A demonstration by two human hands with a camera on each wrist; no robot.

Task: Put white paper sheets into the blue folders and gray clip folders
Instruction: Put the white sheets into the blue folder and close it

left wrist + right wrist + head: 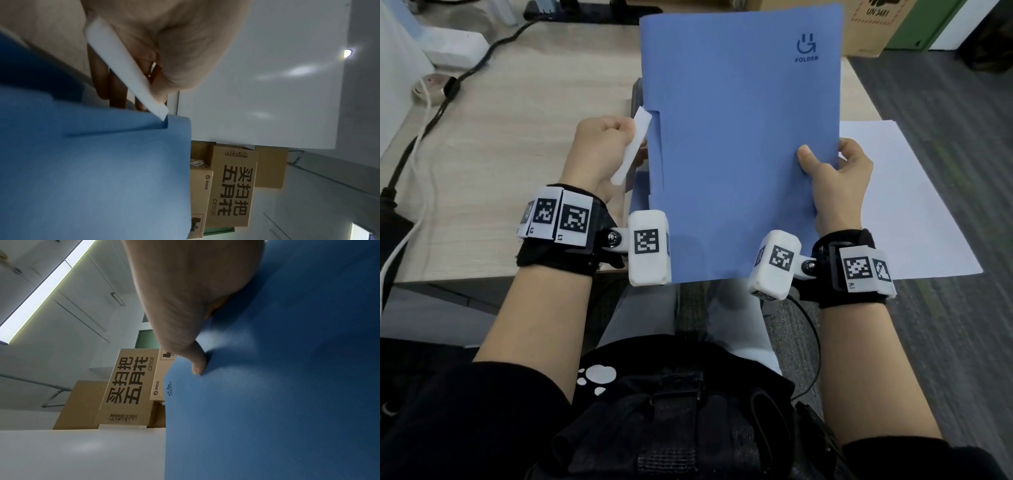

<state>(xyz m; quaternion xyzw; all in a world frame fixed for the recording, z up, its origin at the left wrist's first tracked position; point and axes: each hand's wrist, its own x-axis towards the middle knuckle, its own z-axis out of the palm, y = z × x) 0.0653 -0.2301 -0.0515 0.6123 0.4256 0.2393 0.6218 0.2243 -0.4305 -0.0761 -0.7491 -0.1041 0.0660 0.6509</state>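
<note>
Two hands are holding one blue folder (739,137) up over the near edge of a pale wood-grain desk (517,120), with grey carpet (945,120) lying to the right of it. A large white paper sheet (914,205) is lying flat at the desk's right side, partly hanging past the edge and partly covered by the folder. Brown cardboard boxes (232,186) are standing beyond the desk against a white wall, and a long ceiling light strip (41,293) is glowing in the right wrist view. A black cable (465,72) is curving across the desk's far left, beside a white power strip (455,44).

The folder is looking matte and smooth, a tall rectangle with a small dark printed logo near its upper right corner and a stepped cut along its left edge. The left hand (602,150) is curling its fingers round a flat white plastic strip (631,150), whose far tip is touching the folder's left edge at that cut. The right hand (835,178) is pinching the folder's right edge, thumb (197,360) pressing flat on the front and fingers wrapped behind.

The folder's top is cut off by the frame, its inside is hidden, and something dark behind its left edge is too covered to identify.
</note>
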